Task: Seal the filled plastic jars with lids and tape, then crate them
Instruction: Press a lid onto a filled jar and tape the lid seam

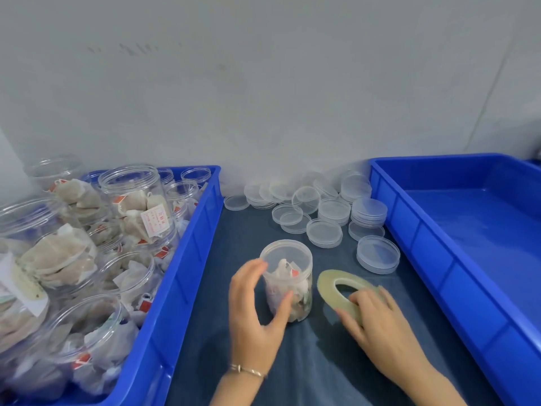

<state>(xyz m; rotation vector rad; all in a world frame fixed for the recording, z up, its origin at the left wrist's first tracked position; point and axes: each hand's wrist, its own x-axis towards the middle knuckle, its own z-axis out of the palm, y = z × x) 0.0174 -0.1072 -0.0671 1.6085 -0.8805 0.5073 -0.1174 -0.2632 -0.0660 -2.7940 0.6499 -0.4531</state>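
Near the tabletop's front edge, the left hand (257, 303) curls loosely around the lidded jar (288, 278), perhaps barely touching; the right hand (377, 320) pinches the tape roll (336, 284) beside it. The light jar could tip. Behind lie spare lids (325, 232).

Even, diffuse overhead light fills the scene, leaving the grey wall (263, 83) flat and softly graded. Shadows are faint and short on the dark worktop (322, 361). White glints streak the rims of the clear jars in the left crate (187, 259), and a pale sheen lies across the floor of the right crate (439, 230). Wide-angle distortion bows both crates outward at the edges. Motion blur softens the left hand (257, 312) and right hand (377, 320); overall sharpness is moderate.
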